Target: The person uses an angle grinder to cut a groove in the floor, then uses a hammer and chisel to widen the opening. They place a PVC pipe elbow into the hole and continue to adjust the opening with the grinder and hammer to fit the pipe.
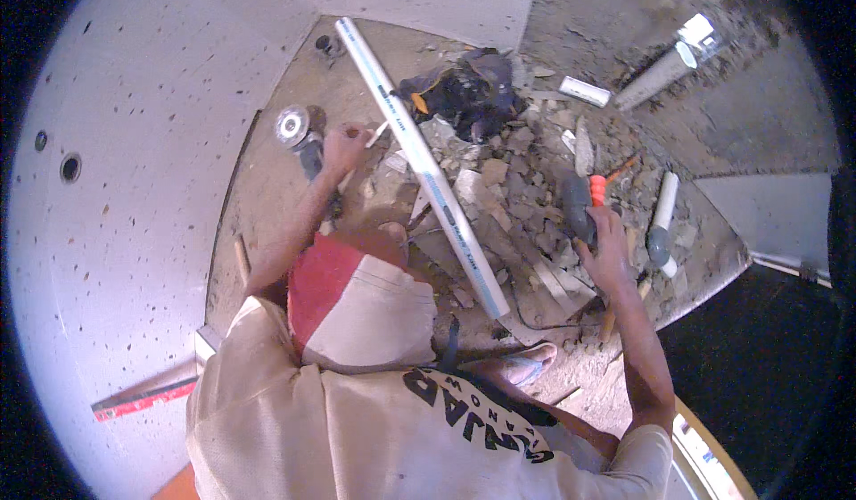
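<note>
Neither of my hands is in view. A person in a red and beige cap [366, 304] and a light shirt [294, 420] crouches in front of me, seen from above and behind. That person's left hand [346, 149] pinches a thin white stick [377, 134] beside an angle grinder [292, 127] lying on the ground. The person's right hand [610, 252] is at a dark grey cylindrical thing [576, 207], next to an orange ribbed piece [597, 190]. A long white plastic pipe [425, 168] slants between the two hands.
Broken rubble [513, 197] covers the middle of the floor, with a black bag [477, 90] behind it. A white pipe with a grey fitting [660, 232] lies at right. Another pipe [655, 81] is at upper right. A speckled wall [134, 197] and a red level [147, 399] are at left.
</note>
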Tool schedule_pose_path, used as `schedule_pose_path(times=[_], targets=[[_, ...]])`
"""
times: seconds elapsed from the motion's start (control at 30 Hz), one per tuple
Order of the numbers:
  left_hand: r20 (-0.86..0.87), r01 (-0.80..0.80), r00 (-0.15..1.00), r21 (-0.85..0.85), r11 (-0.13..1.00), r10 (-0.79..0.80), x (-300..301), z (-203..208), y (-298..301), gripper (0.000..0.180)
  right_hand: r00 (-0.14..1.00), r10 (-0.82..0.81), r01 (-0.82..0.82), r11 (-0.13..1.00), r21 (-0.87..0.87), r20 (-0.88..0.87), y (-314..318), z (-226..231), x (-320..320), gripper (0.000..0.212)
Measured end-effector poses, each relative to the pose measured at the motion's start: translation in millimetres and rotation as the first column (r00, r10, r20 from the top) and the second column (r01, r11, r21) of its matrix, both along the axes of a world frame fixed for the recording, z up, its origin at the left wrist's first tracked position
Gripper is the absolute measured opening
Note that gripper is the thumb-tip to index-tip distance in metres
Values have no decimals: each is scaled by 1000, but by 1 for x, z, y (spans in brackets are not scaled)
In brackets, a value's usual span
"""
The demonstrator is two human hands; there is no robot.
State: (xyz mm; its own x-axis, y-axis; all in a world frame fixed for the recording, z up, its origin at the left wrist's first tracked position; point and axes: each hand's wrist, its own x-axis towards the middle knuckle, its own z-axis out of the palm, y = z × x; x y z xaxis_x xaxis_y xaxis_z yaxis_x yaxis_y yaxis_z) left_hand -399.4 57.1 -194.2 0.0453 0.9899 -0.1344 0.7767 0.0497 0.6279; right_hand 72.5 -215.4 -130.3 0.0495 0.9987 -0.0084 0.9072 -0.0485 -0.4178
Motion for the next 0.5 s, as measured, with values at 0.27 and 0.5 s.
schedule_pose_path(times=[0.27,0.5], targets=[[-64,-246,962,204,947,264,-53,-37,-17,34,995,17,-5,992,-129,95,-5,3,-26,59],[-237,-405,886,24,914,399,-133,-81,-43,56,1000,-6,4,988,-152,-13,-6,-16,-36,44]])
